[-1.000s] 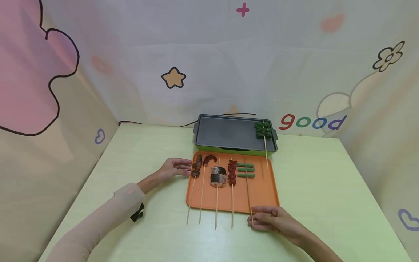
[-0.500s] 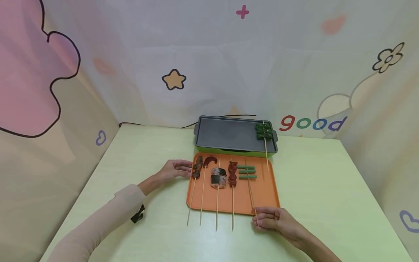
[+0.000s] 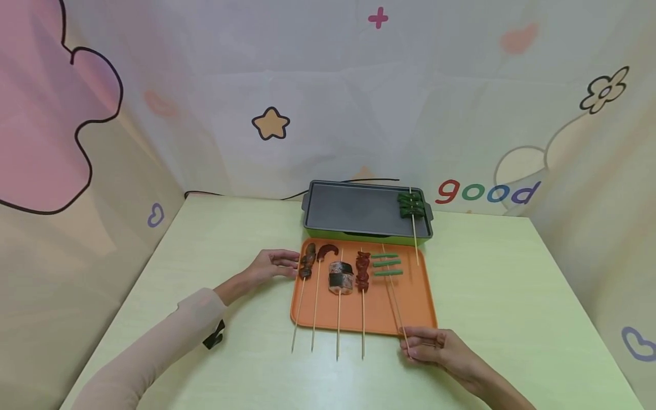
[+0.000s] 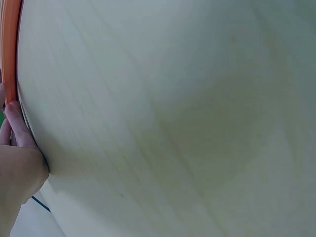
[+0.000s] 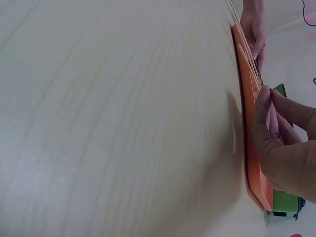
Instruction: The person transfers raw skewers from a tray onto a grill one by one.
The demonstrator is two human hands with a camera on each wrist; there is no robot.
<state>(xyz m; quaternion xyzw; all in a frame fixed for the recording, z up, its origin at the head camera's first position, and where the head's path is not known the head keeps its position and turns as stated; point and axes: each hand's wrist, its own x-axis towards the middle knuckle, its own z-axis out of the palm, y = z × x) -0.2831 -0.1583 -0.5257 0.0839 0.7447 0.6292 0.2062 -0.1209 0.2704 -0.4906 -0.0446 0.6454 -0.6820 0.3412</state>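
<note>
Bean skewer is over the R part of the orange tray, stick running past the near rim; can't tell if the beans touch the tray floor or sit a bit above it.

Big stuff 1st: patterned cloth behind, pale table under everything. Toward the back, grill, dark flat plate on green base, w/ leaf skewer lying front-to-back at its R end, stick jutting over the front edge. Tray's just in front of the grill.

R hand pinches the low end of the bean stick b/w thumb & fingers, nr the tray's near R corner. L hand has fingertips at the tray's L rim; can't tell if it's gripping or only pressing.

4 more skewers on tray, L of the beans: black-banded roll, red meat, brown chunks, curled piece. Sticks poke past near rim, none held.

Step, my read: loading the grill, w/ the bean skewer at pickup. Next move prob calls for a firm pinch, a level lift clear of the red meat, then fwd onto the plate, L of leaf skewer. Thin stick held at its end, so it may roll or dip.
</note>
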